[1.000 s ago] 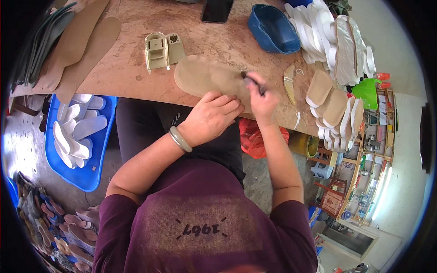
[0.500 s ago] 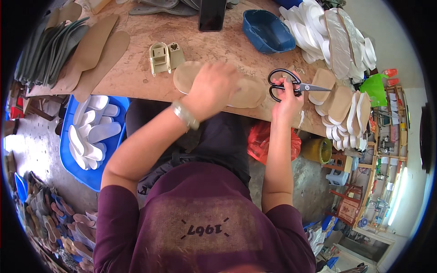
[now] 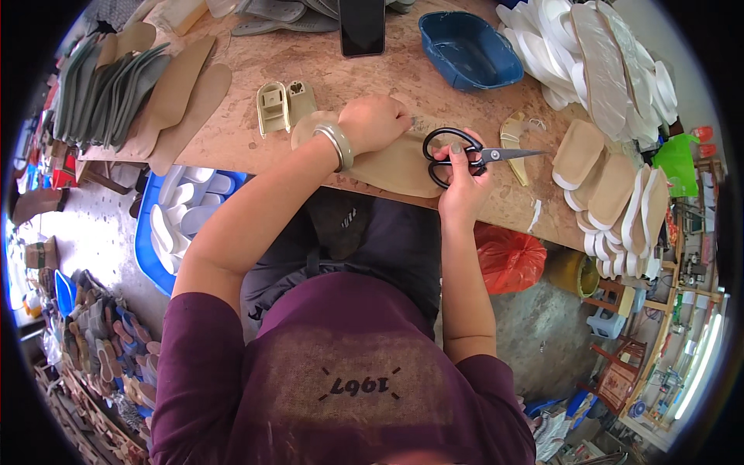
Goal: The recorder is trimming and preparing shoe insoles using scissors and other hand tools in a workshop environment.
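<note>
My left hand (image 3: 374, 124), with a pale bangle at the wrist, lies over a tan insole (image 3: 387, 167) on the table's near edge. Its fingers are curled, and whatever they may hold is hidden. In my right hand (image 3: 463, 190) is a pair of black-handled scissors (image 3: 477, 155), fingers through the handle loops. Their pointed blades look together and aim right, over a curved yellowish offcut (image 3: 513, 147). The scissors' handles overlap the insole's right end. Past my left hand stands a beige two-part plastic holder (image 3: 279, 107).
A blue basin (image 3: 469, 53) and a phone (image 3: 362, 27) sit at the back. Grey insoles (image 3: 108, 93) are stacked left; tan-topped white ones (image 3: 616, 190) and wrapped white ones (image 3: 612, 70) lie right. Below the edge are a blue crate (image 3: 147, 240) and a red bag (image 3: 508, 260).
My right hand has moved left with the scissors, closer to the insole and my left hand. The yellowish offcut now shows to its right. The whole view has shifted a little.
</note>
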Demonstrator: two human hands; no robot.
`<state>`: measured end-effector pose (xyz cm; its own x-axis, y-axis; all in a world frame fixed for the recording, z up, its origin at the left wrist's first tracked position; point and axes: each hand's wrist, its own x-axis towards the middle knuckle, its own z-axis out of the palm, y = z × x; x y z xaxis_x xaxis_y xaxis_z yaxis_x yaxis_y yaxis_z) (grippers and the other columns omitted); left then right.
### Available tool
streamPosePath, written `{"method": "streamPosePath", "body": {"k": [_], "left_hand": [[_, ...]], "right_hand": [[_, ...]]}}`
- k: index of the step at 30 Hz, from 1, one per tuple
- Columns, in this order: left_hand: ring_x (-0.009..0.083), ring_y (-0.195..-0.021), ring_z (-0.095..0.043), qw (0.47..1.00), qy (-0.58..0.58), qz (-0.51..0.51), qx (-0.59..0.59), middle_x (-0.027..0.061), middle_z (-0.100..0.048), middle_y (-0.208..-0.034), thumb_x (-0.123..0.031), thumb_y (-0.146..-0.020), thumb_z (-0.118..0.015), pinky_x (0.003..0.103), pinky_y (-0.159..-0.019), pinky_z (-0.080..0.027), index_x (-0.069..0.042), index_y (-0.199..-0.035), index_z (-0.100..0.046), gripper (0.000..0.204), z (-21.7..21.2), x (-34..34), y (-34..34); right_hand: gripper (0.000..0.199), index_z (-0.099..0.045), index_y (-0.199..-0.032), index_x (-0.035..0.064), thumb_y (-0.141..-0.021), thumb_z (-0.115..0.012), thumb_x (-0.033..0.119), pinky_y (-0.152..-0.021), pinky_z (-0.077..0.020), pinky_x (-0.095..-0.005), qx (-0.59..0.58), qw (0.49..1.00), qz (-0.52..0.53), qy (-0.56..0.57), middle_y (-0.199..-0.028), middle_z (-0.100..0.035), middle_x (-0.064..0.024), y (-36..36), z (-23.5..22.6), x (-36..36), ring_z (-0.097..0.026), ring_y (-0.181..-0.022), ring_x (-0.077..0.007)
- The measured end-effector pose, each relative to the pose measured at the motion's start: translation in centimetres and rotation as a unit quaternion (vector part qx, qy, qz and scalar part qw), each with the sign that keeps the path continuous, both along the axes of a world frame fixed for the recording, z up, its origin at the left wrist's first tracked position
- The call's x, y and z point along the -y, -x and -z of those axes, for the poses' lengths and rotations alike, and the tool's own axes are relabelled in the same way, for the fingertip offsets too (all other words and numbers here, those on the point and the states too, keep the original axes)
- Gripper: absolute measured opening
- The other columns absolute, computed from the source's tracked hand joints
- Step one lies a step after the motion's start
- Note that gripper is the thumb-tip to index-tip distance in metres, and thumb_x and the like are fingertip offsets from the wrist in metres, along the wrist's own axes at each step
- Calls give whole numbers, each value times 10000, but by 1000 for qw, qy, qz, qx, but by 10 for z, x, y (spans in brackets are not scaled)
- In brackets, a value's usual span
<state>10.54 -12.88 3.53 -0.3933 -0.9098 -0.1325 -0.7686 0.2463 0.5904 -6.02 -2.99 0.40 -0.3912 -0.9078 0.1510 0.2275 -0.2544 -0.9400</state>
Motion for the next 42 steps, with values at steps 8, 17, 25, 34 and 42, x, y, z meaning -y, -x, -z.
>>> {"method": "streamPosePath", "body": {"k": [8, 17, 25, 34, 42], "left_hand": [[364, -936, -638, 960, 206, -51, -181, 161, -673, -951, -223, -941, -543, 455, -816, -518, -66, -995, -696, 226, -25, -15, -19], [253, -1152, -553, 929, 358, 99, -13, 65, -593, -1185, -272, -795, -722, 385, -996, -428, -95, -1114, -646, 373, 15, -133, -25], [198, -1223, -531, 913, 388, 97, -77, 45, -602, -1240, -117, -794, -592, 348, -1003, -418, -75, -1156, -633, 367, 41, -126, -30], [180, -1205, -568, 900, 417, 112, -63, 30, -621, -1265, -137, -813, -643, 351, -954, -445, -92, -1185, -640, 375, 43, -119, -38], [171, -1205, -560, 900, 402, 129, -107, 32, -613, -1234, -140, -799, -617, 343, -973, -431, -86, -1194, -625, 399, 52, -118, -39]], "right_hand": [[371, -549, -1280, -38, -948, -654, 90, -753, -533, -282, 81, 996, -23, -41, -898, -682, -90, 11, -5, -4, -683, -829, -170], [297, -687, -1150, 51, -856, -686, 5, -766, -541, -314, -333, 920, -204, 30, -920, -696, -61, 12, -39, 0, -684, -821, -164], [387, -710, -1079, 91, -716, -658, -34, -652, -549, -341, -545, 755, -205, 302, -923, -684, -87, -14, -23, 31, -688, -789, -239], [262, -663, -1137, 19, -875, -668, 5, -751, -557, -311, -301, 934, -164, 100, -914, -681, -91, -12, -29, 25, -675, -787, -198], [353, -700, -1093, 81, -753, -683, -12, -721, -551, -309, -643, 712, -59, 276, -923, -685, -96, -47, -20, 49, -676, -767, -230]]}}
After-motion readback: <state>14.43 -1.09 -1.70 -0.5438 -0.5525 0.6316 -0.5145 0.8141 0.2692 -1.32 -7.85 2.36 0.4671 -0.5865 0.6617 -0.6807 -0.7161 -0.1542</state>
